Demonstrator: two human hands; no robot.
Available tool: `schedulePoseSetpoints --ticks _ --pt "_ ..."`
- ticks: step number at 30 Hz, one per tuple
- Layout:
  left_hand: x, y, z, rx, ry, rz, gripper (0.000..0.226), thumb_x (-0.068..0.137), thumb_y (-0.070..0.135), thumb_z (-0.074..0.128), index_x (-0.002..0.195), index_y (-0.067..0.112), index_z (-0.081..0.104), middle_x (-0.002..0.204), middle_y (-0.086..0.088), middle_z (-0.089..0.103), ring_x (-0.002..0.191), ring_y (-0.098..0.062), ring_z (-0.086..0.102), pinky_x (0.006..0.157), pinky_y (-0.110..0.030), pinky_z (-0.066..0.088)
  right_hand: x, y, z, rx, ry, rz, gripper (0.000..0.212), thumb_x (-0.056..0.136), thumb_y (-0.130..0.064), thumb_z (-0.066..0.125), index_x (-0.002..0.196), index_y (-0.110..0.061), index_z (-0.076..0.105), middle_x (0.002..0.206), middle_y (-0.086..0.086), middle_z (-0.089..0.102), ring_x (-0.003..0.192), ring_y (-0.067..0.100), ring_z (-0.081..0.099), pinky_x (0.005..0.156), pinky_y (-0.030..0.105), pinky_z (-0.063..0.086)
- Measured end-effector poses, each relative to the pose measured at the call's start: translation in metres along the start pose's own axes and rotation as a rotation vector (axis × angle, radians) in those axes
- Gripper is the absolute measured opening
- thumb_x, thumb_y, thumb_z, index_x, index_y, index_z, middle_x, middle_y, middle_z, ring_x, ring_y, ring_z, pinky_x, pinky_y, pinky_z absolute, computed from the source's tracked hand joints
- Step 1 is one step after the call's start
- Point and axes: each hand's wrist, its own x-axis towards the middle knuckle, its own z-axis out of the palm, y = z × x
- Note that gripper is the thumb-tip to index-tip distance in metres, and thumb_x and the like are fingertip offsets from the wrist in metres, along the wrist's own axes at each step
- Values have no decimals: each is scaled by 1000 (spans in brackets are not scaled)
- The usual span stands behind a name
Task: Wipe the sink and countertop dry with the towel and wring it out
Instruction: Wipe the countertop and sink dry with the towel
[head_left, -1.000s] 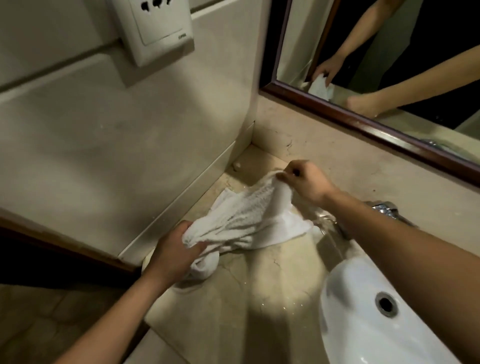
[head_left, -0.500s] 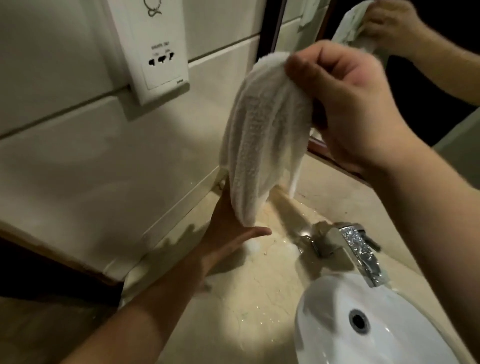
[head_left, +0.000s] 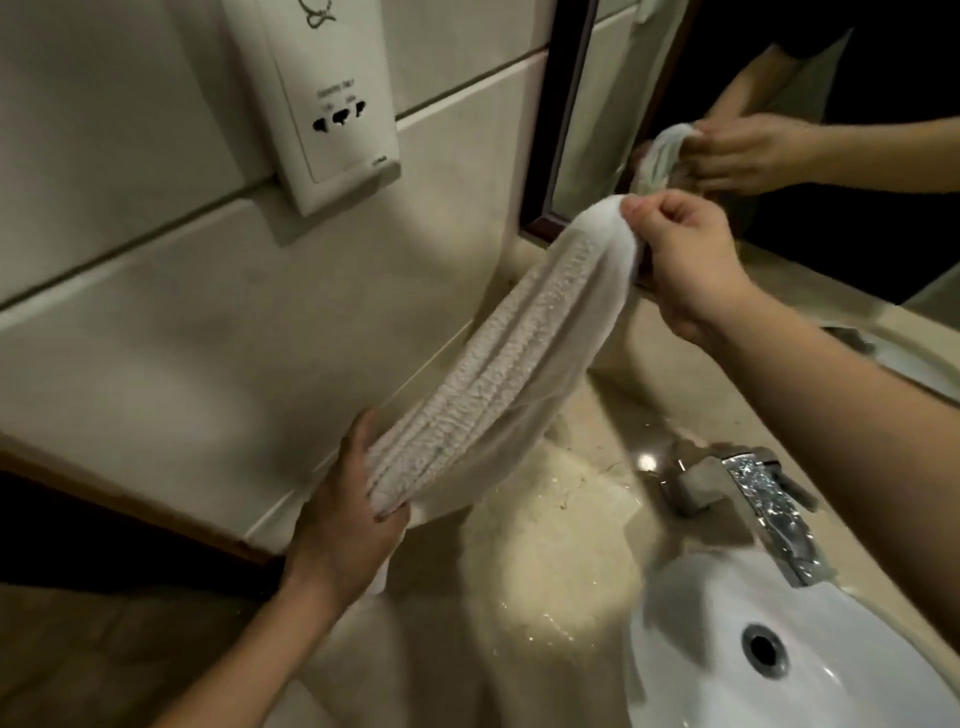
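Note:
A white ribbed towel (head_left: 498, 374) is stretched in the air as a long bunched roll, slanting from lower left to upper right above the beige countertop (head_left: 550, 561). My left hand (head_left: 348, 519) grips its lower end near the side wall. My right hand (head_left: 685, 265) grips its upper end in front of the mirror frame. The white sink (head_left: 691, 670) with its round overflow hole lies at the lower right, below my right forearm. Water drops glint on the countertop beside the sink.
A chrome faucet (head_left: 753, 499) stands behind the sink. A white socket plate (head_left: 332, 98) hangs on the tiled side wall. The dark-framed mirror (head_left: 779, 93) at the upper right reflects both hands and the towel. The counter's left edge drops to a dim floor.
The towel was lifted off the countertop by my right hand. My left hand, open under the hanging towel half a second ago, now grips its lower end, and the towel is pulled taut.

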Motion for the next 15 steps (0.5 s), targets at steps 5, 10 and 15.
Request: schedulePoseSetpoints --ticks 5,10,15 --pt "-15 -50 15 565 121 160 105 73 -2 78 156 36 26 150 -12 41 121 -43 55 78 -54 59 29 65 60 -57 5 75 22 102 -15 58 83 -23 61 80 -2 58 74 11 54 75 35 50" --pt "-15 -90 25 762 -33 159 74 74 6 78 144 19 59 158 -11 44 151 -35 30 106 -53 46 21 147 80 -444 -198 267 21 96 -12 64 116 -12 68 111 14 67 96 27 65 91 46 56" --pt "-19 -123 19 724 -191 284 62 101 57 36 158 34 35 172 5 16 159 -17 13 126 -33 8 -10 181 119 -909 -302 30 68 103 -39 52 158 -8 27 164 22 23 150 41 23 122 48 23"
